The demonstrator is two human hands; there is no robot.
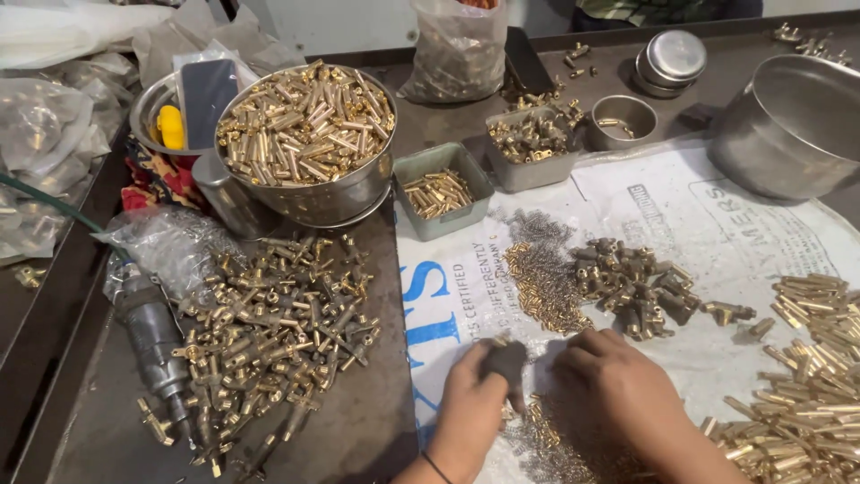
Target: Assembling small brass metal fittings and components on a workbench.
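The left hand (470, 405) grips a dark fitting (509, 362) near the sack's (681, 215) front edge; the right hand (609, 381) curls, grip unclear, beside it. Bare sack lies between brass piles (636, 282).

My dark metal workbench (376, 394) carries a printed white sack (681, 224) (spread flat), a heap of brass fittings (269, 341), and a steel bowl (309, 143).
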